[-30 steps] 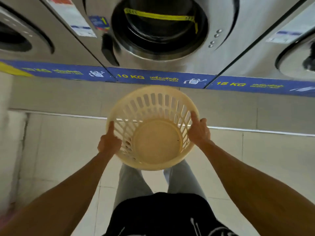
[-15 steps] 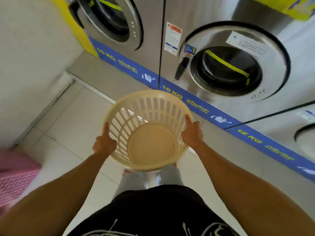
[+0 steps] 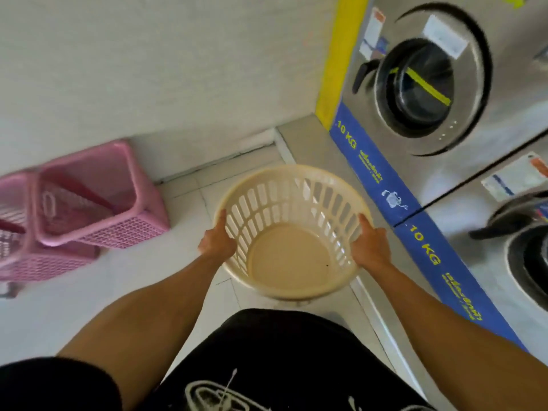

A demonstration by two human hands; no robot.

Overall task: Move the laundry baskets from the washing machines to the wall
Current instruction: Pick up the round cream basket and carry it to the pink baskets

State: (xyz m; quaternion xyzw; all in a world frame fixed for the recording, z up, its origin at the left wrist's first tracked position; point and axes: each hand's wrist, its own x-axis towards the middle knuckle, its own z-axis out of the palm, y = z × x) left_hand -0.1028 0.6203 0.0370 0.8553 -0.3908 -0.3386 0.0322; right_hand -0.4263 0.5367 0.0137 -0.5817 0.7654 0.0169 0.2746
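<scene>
A round cream laundry basket point(image 3: 289, 253) with slotted sides hangs empty above the tiled floor in front of me. My left hand point(image 3: 216, 243) grips its left rim and my right hand point(image 3: 367, 247) grips its right rim. Two pink rectangular baskets point(image 3: 98, 200) stand at the foot of the white wall point(image 3: 148, 69) to the left; the nearer one leans on the other pink basket point(image 3: 17, 232). Steel washing machines point(image 3: 430, 84) line the right side.
The machines stand on a raised grey step point(image 3: 308, 143) with a blue "10 KG" band point(image 3: 373, 176). A yellow strip point(image 3: 338, 60) marks the corner where machines meet the wall. Bare white floor tiles point(image 3: 184, 209) lie between the cream basket and the pink ones.
My view has swung left, away from the machines toward the wall. The pink baskets have come into sight. Both hands keep their hold on the cream basket.
</scene>
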